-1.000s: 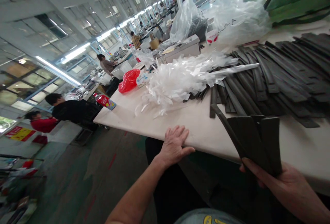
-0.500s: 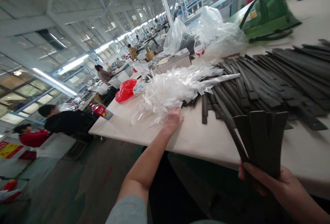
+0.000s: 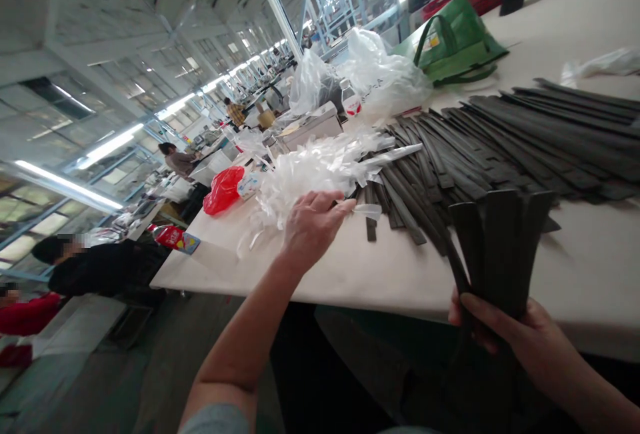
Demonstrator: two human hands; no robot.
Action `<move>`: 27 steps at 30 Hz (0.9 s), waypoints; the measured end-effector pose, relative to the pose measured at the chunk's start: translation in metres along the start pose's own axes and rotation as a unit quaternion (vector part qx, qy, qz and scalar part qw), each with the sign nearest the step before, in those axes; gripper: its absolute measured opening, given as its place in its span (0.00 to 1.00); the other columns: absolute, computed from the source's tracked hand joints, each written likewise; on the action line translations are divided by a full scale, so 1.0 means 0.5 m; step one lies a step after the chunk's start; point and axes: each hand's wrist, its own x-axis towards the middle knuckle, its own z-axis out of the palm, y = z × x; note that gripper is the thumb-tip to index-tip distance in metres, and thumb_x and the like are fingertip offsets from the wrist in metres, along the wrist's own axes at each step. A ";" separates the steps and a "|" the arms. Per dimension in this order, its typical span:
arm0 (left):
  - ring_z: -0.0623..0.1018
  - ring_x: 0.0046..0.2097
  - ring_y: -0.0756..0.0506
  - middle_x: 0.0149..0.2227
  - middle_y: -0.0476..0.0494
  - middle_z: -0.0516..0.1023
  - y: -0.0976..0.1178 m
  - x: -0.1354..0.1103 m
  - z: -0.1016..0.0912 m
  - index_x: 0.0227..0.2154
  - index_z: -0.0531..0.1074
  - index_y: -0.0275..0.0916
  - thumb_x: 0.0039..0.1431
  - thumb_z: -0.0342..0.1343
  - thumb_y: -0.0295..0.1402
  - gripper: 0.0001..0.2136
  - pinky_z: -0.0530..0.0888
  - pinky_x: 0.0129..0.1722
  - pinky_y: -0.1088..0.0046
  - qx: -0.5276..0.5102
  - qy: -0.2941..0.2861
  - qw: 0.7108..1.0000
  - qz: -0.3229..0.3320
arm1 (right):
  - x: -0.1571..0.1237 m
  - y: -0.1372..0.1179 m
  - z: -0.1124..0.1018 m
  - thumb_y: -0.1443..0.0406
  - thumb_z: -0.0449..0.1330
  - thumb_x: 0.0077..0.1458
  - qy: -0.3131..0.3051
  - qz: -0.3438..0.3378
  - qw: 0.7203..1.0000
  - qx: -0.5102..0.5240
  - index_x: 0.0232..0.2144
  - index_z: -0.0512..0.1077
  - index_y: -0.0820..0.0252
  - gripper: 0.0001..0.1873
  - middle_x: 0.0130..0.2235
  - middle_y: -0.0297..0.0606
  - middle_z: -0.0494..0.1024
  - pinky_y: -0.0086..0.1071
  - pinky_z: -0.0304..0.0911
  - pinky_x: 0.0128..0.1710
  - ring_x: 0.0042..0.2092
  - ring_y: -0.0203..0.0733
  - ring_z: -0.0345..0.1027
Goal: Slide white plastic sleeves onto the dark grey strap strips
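My left hand (image 3: 313,229) is closed in a pinch at the front of a heap of thin white plastic strips (image 3: 305,171). From its fingertips a single translucent plastic strip (image 3: 369,212) sticks out to the right. My right hand (image 3: 530,337), at the table's front edge, is wrapped round a fanned bundle of flat black strips (image 3: 503,241). Their upper ends spread apart, and the lower ends are lost in shadow. Behind this bundle lies a wide pile of similar black strips (image 3: 500,141).
The pale table (image 3: 235,267) carries a red plastic bag (image 3: 223,191), a red-labelled bottle (image 3: 174,238) lying at its left edge, clear plastic bags (image 3: 375,71) and a green tote bag (image 3: 457,41). Other people (image 3: 95,264) sit at tables to the left.
My left hand has lifted slightly from the heap's front edge, and a translucent strip now shows at its fingertips. My right hand keeps the black bundle. The view has shifted to the right.
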 end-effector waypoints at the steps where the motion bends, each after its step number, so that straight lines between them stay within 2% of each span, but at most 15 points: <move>1: 0.73 0.49 0.44 0.49 0.46 0.75 0.009 0.013 -0.020 0.48 0.74 0.51 0.64 0.48 0.35 0.13 0.65 0.50 0.64 -0.007 0.010 0.999 0.040 | -0.002 -0.001 -0.001 0.41 0.63 0.44 0.011 -0.004 1.000 0.005 0.21 0.75 0.64 0.29 0.22 0.42 0.74 0.27 0.55 0.18 0.20 0.34 0.58; 3: 0.73 0.49 0.44 0.49 0.47 0.76 0.026 0.029 -0.025 0.46 0.74 0.52 0.64 0.48 0.34 0.13 0.65 0.51 0.65 -0.040 -0.020 0.992 0.114 | -0.010 -0.003 -0.005 0.42 0.64 0.43 0.030 -0.014 0.999 0.010 0.22 0.75 0.64 0.29 0.22 0.42 0.74 0.28 0.56 0.17 0.20 0.34 0.59; 6: 0.75 0.47 0.45 0.47 0.46 0.77 0.049 0.013 0.038 0.43 0.76 0.50 0.62 0.51 0.30 0.13 0.67 0.50 0.66 -0.093 -0.142 0.966 0.193 | -0.029 -0.003 -0.017 0.44 0.65 0.44 0.063 -0.023 0.998 0.009 0.27 0.76 0.64 0.26 0.24 0.42 0.76 0.28 0.57 0.17 0.20 0.35 0.60; 8: 0.76 0.45 0.45 0.48 0.45 0.77 0.062 -0.021 0.093 0.42 0.77 0.48 0.59 0.52 0.27 0.13 0.69 0.49 0.66 -0.123 -0.212 0.948 0.204 | -0.042 0.000 -0.028 0.45 0.65 0.45 0.075 -0.020 0.997 0.000 0.29 0.76 0.63 0.25 0.25 0.42 0.77 0.27 0.57 0.18 0.21 0.35 0.60; 10: 0.77 0.47 0.45 0.52 0.45 0.75 0.072 -0.063 0.129 0.45 0.76 0.48 0.58 0.51 0.25 0.16 0.69 0.50 0.67 -0.166 -0.241 0.940 0.176 | -0.052 0.008 -0.038 0.46 0.64 0.46 0.074 -0.013 0.997 -0.015 0.29 0.76 0.63 0.25 0.26 0.42 0.77 0.28 0.58 0.19 0.21 0.35 0.60; 12: 0.75 0.51 0.45 0.56 0.45 0.72 0.076 -0.105 0.138 0.50 0.72 0.49 0.59 0.49 0.25 0.19 0.69 0.52 0.67 -0.220 -0.235 0.939 0.118 | -0.058 0.019 -0.043 0.45 0.63 0.47 0.075 -0.015 0.997 -0.031 0.27 0.75 0.64 0.25 0.25 0.42 0.76 0.28 0.57 0.19 0.20 0.34 0.59; 14: 0.74 0.53 0.46 0.55 0.44 0.73 0.076 -0.144 0.129 0.51 0.71 0.48 0.61 0.48 0.27 0.18 0.69 0.53 0.69 -0.269 -0.192 0.944 0.028 | -0.059 0.027 -0.043 0.46 0.62 0.49 0.076 -0.018 0.996 -0.048 0.24 0.75 0.64 0.25 0.24 0.41 0.75 0.28 0.57 0.20 0.20 0.34 0.59; 17: 0.77 0.45 0.47 0.44 0.43 0.78 0.075 -0.198 0.111 0.43 0.75 0.43 0.63 0.49 0.33 0.11 0.73 0.47 0.70 -0.297 -0.091 0.938 -0.151 | -0.057 0.031 -0.035 0.47 0.62 0.51 0.074 -0.036 0.995 -0.060 0.25 0.75 0.64 0.24 0.23 0.39 0.74 0.29 0.57 0.21 0.20 0.34 0.59; 19: 0.78 0.41 0.46 0.39 0.43 0.79 0.082 -0.231 0.110 0.39 0.76 0.41 0.62 0.52 0.37 0.10 0.73 0.45 0.69 -0.272 -0.054 0.933 -0.230 | -0.057 0.027 -0.031 0.48 0.61 0.52 0.071 -0.057 0.994 -0.066 0.25 0.75 0.64 0.23 0.23 0.38 0.73 0.28 0.57 0.21 0.21 0.33 0.59; 21: 0.76 0.45 0.43 0.42 0.42 0.79 0.096 -0.256 0.118 0.41 0.76 0.41 0.59 0.56 0.40 0.12 0.72 0.49 0.64 -0.228 -0.049 0.939 -0.251 | -0.056 0.019 -0.032 0.48 0.60 0.54 0.070 -0.073 0.992 -0.076 0.27 0.75 0.64 0.23 0.24 0.38 0.73 0.28 0.57 0.22 0.22 0.33 0.60; 23: 0.73 0.51 0.41 0.47 0.41 0.78 0.118 -0.271 0.131 0.44 0.75 0.41 0.55 0.59 0.42 0.15 0.68 0.54 0.60 -0.195 -0.050 0.948 -0.245 | -0.053 0.008 -0.036 0.48 0.59 0.54 0.062 -0.070 0.991 -0.094 0.29 0.75 0.64 0.22 0.27 0.39 0.74 0.28 0.58 0.23 0.23 0.34 0.61; 25: 0.72 0.52 0.40 0.48 0.41 0.77 0.140 -0.274 0.143 0.44 0.75 0.42 0.53 0.61 0.42 0.16 0.66 0.55 0.58 -0.184 -0.048 0.950 -0.249 | -0.049 -0.005 -0.035 0.48 0.59 0.54 0.034 -0.054 0.991 -0.114 0.30 0.75 0.64 0.23 0.27 0.40 0.75 0.28 0.57 0.23 0.22 0.34 0.60; 27: 0.72 0.51 0.40 0.47 0.42 0.77 0.156 -0.268 0.151 0.40 0.75 0.43 0.54 0.62 0.39 0.12 0.67 0.54 0.58 -0.187 -0.034 0.943 -0.272 | -0.044 -0.018 -0.026 0.47 0.60 0.53 -0.014 -0.035 0.992 -0.119 0.29 0.75 0.65 0.24 0.27 0.40 0.75 0.28 0.56 0.22 0.21 0.33 0.59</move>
